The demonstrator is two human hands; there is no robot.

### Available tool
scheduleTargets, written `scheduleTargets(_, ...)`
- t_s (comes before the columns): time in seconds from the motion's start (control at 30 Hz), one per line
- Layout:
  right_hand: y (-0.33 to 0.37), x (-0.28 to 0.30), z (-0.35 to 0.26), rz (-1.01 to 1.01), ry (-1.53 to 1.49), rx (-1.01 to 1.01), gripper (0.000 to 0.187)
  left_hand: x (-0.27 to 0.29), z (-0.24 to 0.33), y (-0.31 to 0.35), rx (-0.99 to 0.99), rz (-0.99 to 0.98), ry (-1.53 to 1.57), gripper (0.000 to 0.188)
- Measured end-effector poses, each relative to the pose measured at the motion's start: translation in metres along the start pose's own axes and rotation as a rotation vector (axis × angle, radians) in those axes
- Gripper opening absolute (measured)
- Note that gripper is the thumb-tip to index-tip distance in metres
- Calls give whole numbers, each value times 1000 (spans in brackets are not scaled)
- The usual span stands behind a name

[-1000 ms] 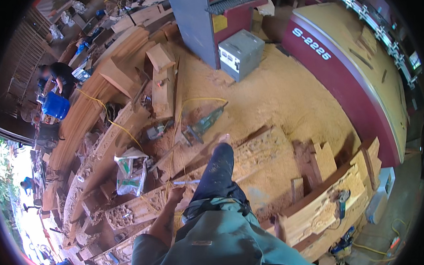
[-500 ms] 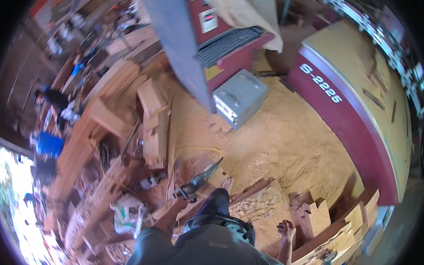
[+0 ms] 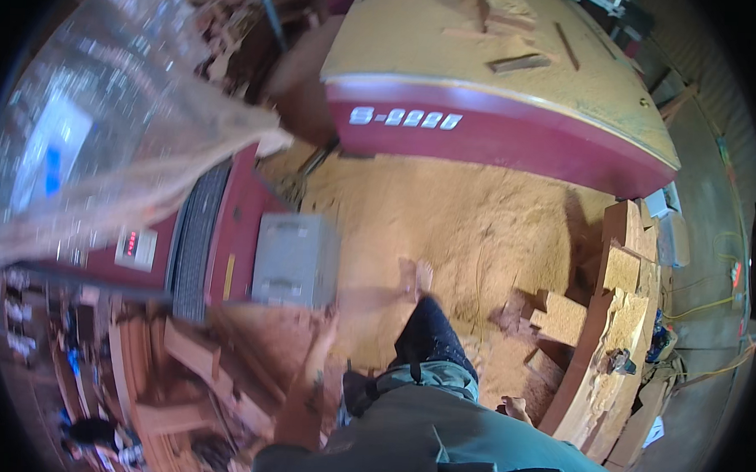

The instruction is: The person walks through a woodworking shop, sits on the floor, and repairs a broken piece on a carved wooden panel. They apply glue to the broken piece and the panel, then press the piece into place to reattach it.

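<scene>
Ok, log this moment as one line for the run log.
left hand: raised, blurred, grip unclear | right hand: low, beside curved wood piece, grip unclear | floor: sawdust | ahead: grey box

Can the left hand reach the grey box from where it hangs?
Probably yes: the left hand, blurred, hangs just right of the grey box, with nothing visible between them.

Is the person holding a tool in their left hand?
No: the left hand is blurred but holds nothing, swinging over sawdust near the grey metal box.
</scene>
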State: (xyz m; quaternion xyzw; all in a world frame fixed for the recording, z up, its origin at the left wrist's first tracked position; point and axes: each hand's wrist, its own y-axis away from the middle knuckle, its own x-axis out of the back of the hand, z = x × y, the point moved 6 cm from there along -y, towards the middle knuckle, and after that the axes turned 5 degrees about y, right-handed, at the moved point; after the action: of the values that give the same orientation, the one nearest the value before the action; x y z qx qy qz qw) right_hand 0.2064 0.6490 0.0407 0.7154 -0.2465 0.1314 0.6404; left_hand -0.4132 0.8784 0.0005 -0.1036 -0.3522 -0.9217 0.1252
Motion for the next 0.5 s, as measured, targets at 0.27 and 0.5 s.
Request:
scheduleTargets(0.27, -43, -68, -421, -336, 94, 687, 17, -33, 19, -88, 552, -13, -75, 45)
scheduleTargets(0.5, -24, -62, -778, 81, 68, 764, 17, -34, 197, -162, 344, 199, 367, 56)
